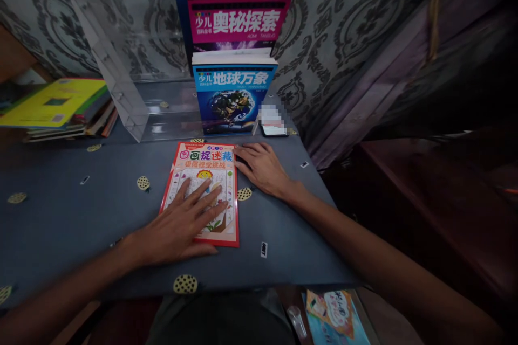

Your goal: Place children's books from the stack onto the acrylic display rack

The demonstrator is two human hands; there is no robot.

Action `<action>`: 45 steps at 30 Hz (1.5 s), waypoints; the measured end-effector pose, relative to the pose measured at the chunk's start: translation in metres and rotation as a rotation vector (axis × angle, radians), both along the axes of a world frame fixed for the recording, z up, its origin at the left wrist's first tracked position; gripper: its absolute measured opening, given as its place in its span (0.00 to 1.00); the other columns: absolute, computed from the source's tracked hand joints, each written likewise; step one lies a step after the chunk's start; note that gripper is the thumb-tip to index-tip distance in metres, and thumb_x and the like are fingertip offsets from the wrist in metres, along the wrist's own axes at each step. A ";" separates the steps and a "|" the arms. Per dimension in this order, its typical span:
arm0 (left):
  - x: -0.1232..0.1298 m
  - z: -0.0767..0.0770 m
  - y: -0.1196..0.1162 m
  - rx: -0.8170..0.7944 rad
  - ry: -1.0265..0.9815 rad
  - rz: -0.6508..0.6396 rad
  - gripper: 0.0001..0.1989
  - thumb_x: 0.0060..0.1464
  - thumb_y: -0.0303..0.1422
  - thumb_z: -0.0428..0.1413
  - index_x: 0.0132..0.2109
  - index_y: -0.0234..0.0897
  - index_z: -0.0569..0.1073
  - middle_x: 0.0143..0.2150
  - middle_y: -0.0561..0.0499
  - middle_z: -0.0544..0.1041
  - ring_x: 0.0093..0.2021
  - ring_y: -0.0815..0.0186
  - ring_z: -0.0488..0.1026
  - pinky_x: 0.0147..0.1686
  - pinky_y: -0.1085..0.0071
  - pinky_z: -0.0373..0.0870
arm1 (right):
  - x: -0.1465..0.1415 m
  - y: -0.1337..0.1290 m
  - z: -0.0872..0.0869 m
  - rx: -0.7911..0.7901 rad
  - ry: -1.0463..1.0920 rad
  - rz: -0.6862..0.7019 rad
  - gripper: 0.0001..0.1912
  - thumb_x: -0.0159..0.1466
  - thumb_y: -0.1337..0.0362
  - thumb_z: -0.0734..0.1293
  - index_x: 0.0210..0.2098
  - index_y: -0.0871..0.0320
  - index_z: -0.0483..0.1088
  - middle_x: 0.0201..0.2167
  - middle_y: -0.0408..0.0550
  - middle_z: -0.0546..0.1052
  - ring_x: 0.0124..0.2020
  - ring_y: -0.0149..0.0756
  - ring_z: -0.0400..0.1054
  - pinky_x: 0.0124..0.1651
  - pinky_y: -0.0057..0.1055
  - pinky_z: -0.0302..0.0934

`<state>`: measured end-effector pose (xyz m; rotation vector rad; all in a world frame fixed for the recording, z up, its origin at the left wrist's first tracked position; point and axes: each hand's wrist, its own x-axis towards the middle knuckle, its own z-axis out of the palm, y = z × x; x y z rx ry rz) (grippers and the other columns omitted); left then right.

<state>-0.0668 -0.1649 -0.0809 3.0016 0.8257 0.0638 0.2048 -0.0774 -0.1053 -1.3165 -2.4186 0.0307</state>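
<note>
The counter wears a dark grey-blue covering printed with yellow, dark-spotted fruit shapes and small white labels, and its right edge runs off at a slant. Behind it is a wall papered in grey with dark, scrolling ornament; to the right a dull purple curtain hangs, and beyond that the room falls into shadow. A clear rack stands at the back, with a blue earth-themed book upright at the front and a magenta-topped book behind it. On the left is a pile of books with a yellow one on top. Below the near edge, a blue and orange booklet shows at lower right

The red-bordered book lies flat and closed on the counter, in front of the rack. Its cover carries large multicoloured characters, an orange line beneath them, and a busy drawing with a smiling yellow sun and small pictures down the sides. The left hand is spread wide across the lower cover, palm down, gripping nothing. The right hand lies palm down, fingers loosely extended and close together, at the book's upper right edge
</note>
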 end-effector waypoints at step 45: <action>0.015 0.027 0.000 0.148 -0.159 -0.089 0.13 0.69 0.33 0.50 0.51 0.34 0.77 0.45 0.45 0.81 0.43 0.60 0.76 0.40 0.65 0.74 | -0.002 -0.097 0.012 -0.321 0.601 0.257 0.19 0.75 0.60 0.57 0.54 0.57 0.75 0.43 0.52 0.78 0.47 0.39 0.70 0.53 0.41 0.65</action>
